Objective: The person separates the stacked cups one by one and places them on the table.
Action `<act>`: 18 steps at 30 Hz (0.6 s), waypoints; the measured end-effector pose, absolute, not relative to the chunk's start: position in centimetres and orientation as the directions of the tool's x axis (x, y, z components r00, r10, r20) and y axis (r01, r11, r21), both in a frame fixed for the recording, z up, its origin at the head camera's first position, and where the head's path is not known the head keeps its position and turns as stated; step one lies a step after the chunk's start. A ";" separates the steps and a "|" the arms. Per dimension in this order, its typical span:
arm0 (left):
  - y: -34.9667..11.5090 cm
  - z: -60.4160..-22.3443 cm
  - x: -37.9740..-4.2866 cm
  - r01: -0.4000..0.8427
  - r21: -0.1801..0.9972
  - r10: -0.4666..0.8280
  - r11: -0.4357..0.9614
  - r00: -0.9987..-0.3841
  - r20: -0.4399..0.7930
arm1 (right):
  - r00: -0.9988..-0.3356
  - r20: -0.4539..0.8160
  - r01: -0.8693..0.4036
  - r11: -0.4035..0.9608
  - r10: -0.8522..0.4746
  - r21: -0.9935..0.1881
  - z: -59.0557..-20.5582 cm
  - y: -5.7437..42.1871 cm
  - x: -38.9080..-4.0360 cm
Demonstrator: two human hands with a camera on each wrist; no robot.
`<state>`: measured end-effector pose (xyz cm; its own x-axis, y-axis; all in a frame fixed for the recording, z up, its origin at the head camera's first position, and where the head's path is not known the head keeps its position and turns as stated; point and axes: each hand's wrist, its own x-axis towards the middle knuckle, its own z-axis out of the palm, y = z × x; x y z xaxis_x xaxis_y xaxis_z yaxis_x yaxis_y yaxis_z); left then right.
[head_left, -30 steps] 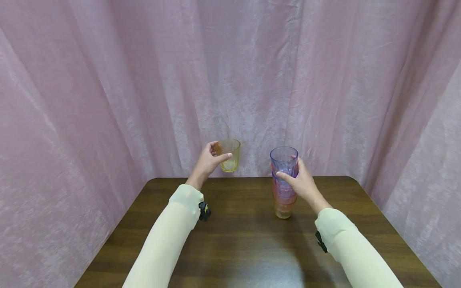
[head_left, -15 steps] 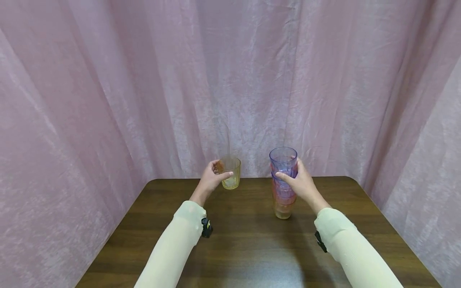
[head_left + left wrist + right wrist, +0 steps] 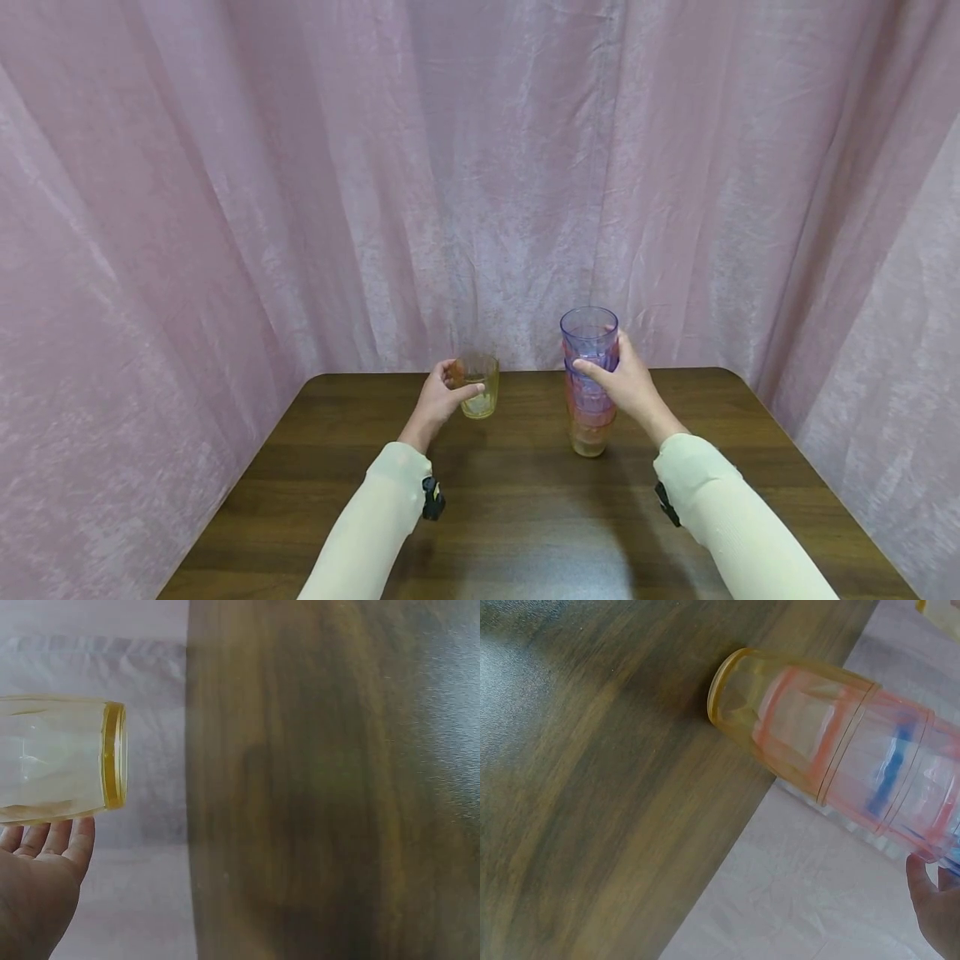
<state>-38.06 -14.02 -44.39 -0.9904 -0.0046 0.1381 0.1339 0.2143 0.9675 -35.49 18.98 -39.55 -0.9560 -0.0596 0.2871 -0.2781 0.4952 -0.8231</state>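
Observation:
In the head view my left hand [image 3: 437,402] grips a clear yellow cup [image 3: 489,385] from its left side, thumb across the front. The cup is upright, and its base [image 3: 114,756] shows apart from the tabletop in the left wrist view. My right hand [image 3: 632,385] holds a tall stack of nested clear cups near its top. A purple cup [image 3: 589,327] is uppermost, with its rim facing up. Below it come pink and bluish bands, then a yellow cup [image 3: 742,712] at the bottom, close over the table. The right fingers [image 3: 922,889] show at the stack's side.
A brown wooden table [image 3: 510,533] with rounded far corners lies under both hands. Pink curtains [image 3: 525,167] hang behind it and along both sides. Dark wrist devices [image 3: 433,498] sit at both pale green sleeves.
My left hand has come down with the yellow cup, from above the table's far edge to in front of it. The right hand and its stack have hardly moved.

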 end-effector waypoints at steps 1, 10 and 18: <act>-14.0 -44.6 -38.0 0.123 0.968 -0.008 0.217 -0.992 0.128 | -0.956 0.287 -0.278 0.495 -0.059 -0.823 -39.6 19.0 -35.5; -13.9 -46.1 -38.2 0.088 0.970 -0.034 0.226 -0.995 0.098 | -0.956 0.285 -0.282 0.486 -0.069 -0.827 -39.7 19.2 -35.7; -13.6 -47.8 -38.5 0.083 0.970 -0.045 0.230 -0.994 0.095 | -0.958 0.280 -0.272 0.501 -0.060 -0.822 -39.7 19.1 -35.5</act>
